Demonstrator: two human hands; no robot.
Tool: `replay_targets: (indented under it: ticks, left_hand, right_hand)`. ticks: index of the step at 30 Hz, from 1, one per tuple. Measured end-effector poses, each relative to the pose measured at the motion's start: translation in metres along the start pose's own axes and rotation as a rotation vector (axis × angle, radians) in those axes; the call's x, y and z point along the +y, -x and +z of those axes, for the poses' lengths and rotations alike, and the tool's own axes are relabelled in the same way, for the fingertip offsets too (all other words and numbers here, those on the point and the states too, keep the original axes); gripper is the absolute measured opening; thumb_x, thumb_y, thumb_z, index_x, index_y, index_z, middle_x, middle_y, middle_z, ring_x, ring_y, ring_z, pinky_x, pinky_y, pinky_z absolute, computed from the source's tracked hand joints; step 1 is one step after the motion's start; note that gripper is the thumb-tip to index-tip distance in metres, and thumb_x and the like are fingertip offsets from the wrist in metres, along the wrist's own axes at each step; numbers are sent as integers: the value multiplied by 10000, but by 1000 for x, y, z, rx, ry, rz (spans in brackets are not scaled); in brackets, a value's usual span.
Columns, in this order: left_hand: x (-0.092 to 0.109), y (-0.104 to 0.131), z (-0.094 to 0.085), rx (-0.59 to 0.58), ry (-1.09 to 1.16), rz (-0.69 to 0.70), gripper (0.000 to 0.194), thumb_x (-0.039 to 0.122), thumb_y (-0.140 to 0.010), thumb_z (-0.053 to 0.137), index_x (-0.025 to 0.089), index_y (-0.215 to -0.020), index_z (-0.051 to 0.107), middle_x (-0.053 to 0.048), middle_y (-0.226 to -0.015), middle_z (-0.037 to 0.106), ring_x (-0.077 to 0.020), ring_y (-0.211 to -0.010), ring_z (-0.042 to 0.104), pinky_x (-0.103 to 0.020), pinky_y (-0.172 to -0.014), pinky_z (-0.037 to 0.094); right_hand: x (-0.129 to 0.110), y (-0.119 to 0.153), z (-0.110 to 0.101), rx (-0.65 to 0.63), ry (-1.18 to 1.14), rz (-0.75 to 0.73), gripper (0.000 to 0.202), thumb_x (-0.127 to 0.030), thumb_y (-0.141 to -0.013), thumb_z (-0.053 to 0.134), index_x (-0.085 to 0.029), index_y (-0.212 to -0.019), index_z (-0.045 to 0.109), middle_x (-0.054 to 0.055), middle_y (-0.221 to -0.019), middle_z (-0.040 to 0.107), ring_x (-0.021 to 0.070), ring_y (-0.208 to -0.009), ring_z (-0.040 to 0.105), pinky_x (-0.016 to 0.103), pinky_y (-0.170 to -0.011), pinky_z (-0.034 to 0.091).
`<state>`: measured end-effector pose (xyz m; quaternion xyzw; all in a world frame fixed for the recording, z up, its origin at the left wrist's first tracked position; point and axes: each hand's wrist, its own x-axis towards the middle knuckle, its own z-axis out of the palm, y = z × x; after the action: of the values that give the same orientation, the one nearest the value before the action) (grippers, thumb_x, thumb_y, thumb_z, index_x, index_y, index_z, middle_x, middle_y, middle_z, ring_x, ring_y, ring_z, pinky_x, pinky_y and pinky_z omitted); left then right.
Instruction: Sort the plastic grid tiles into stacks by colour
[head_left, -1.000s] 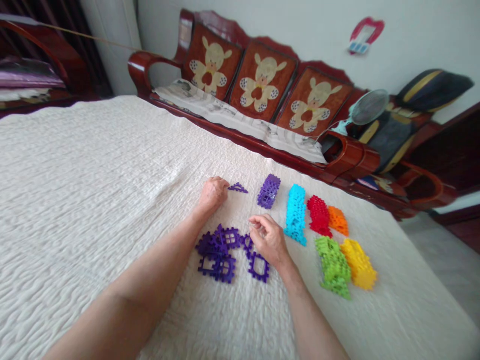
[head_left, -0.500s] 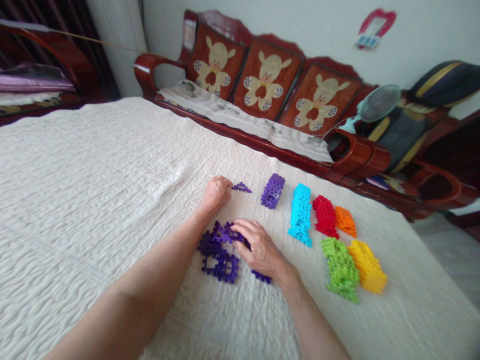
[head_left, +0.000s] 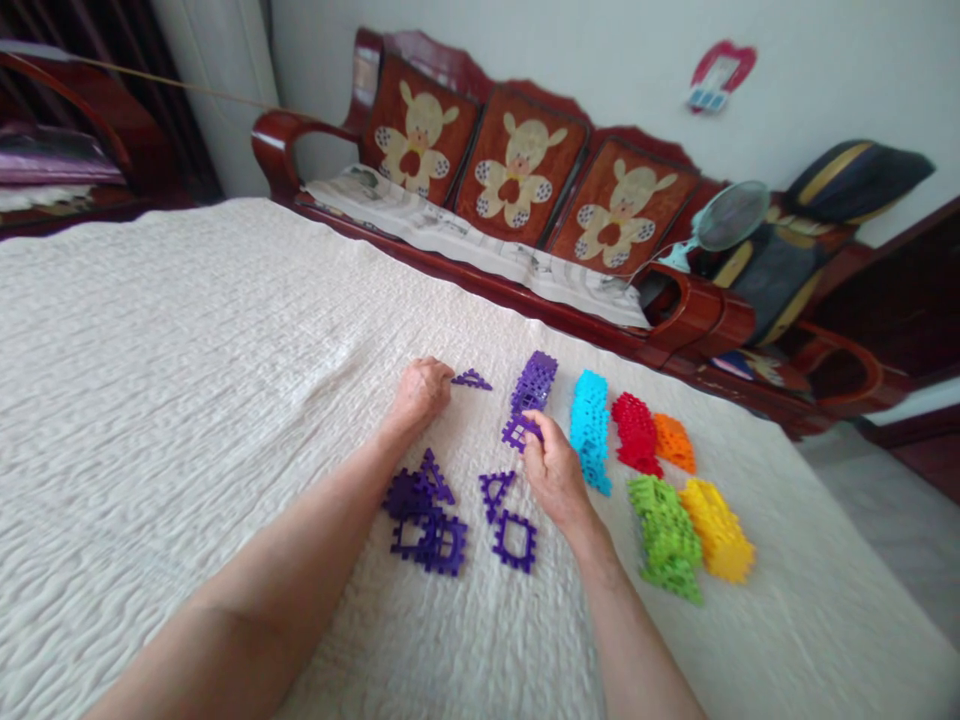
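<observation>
Right hand pinching a purple square piece in its fingers, just at the near end of the purple stack whose long axis runs toward the bed's far edge; left hand curled loosely, fingertips touching a purple triangle.

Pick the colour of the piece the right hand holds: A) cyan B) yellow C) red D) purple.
D: the right hand pinches a purple square piece just in front of the purple stack, left of the cyan stack.
</observation>
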<state>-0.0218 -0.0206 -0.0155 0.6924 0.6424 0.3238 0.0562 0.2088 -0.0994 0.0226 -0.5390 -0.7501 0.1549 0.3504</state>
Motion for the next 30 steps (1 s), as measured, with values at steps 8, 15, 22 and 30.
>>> replay_targets:
  ticks: [8, 15, 22, 30]
  left_hand:
    - [0, 1, 1, 20, 7, 2, 332, 123, -836, 419, 177, -901, 740, -65, -936, 718, -175, -915, 632, -301, -962, 451]
    - [0, 1, 0, 18, 4, 11, 330, 123, -836, 410, 171, -856, 736, -78, -920, 713, -192, -914, 636, -307, -951, 449]
    - [3, 2, -5, -3, 42, -1, 361, 131, -841, 400, 159, -925, 750, -91, -971, 721, -213, -934, 637, -314, -942, 448]
    - [2, 2, -3, 5, 66, -22, 359, 133, -833, 414, 188, -920, 758, -76, -985, 721, -206, -943, 637, -305, -948, 449]
  right_hand:
    - [12, -2, -12, 31, 216, 70, 309, -266, -838, 511, -173, -1124, 583, 83, -927, 699, 215, -808, 659, 337, -777, 513]
    - [17, -8, 0, 105, 204, -107, 351, -192, -875, 433, -159, -1177, 608, 118, -1063, 616, 230, -1013, 595, 370, -926, 479]
    - [21, -34, 5, 170, 255, -137, 393, -148, -858, 417, -148, -1180, 641, 122, -1046, 574, 239, -996, 570, 385, -933, 483]
    - [33, -39, 4, 153, 333, -167, 399, -143, -867, 408, -173, -1190, 640, 127, -1077, 564, 254, -1004, 556, 415, -929, 480]
